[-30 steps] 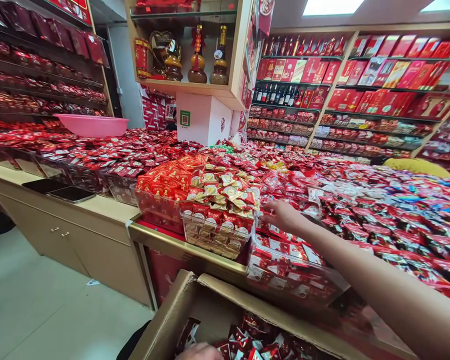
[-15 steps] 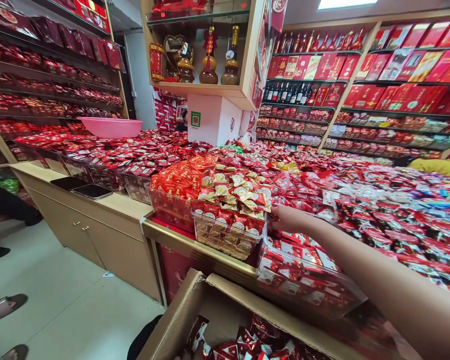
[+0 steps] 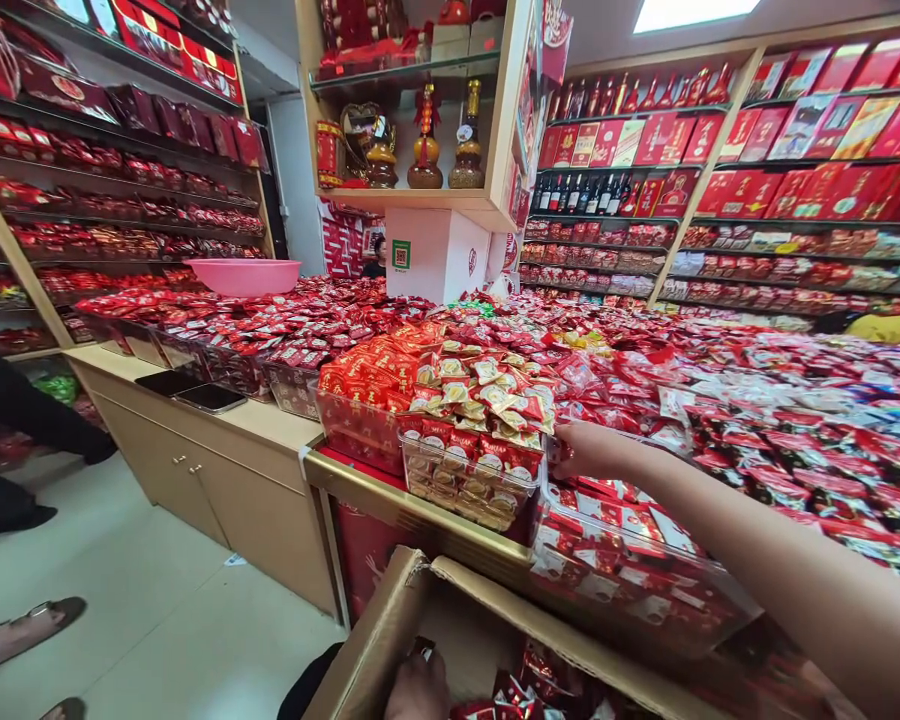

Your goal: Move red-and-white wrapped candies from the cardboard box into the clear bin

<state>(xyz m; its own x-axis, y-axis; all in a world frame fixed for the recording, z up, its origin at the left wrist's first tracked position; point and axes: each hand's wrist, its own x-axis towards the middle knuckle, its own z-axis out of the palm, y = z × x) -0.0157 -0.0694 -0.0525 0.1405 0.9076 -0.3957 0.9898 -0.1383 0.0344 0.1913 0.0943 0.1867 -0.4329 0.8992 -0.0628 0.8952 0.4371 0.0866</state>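
My left hand (image 3: 418, 688) is inside the cardboard box (image 3: 371, 635), palm down. Its fingers close on a small dark wrapped packet (image 3: 424, 648), mostly hidden beneath them. Red candy packets (image 3: 544, 685) lie in the box to its right. My right arm stretches across a clear plastic bin (image 3: 637, 535) full of red and white packets. At that bin's far left corner, my right hand (image 3: 583, 452) curls its fingers around the rim; the fingertips are partly hidden. Beside it stands a clear bin (image 3: 465, 480) stacked with gold-and-red packets.
Orange-red packets fill another bin (image 3: 364, 400) farther left. Two dark phones or tablets (image 3: 210, 397) lie on the wooden counter (image 3: 270, 432). A pink basin (image 3: 244, 277) rests on the candy display, under a shelf cabinet (image 3: 420, 200). Another person's legs (image 3: 22, 430) are at the left.
My left hand has come farther into view inside the box, over the packet near its left wall. My right hand keeps its place at the bin corner. The view has shifted slightly.
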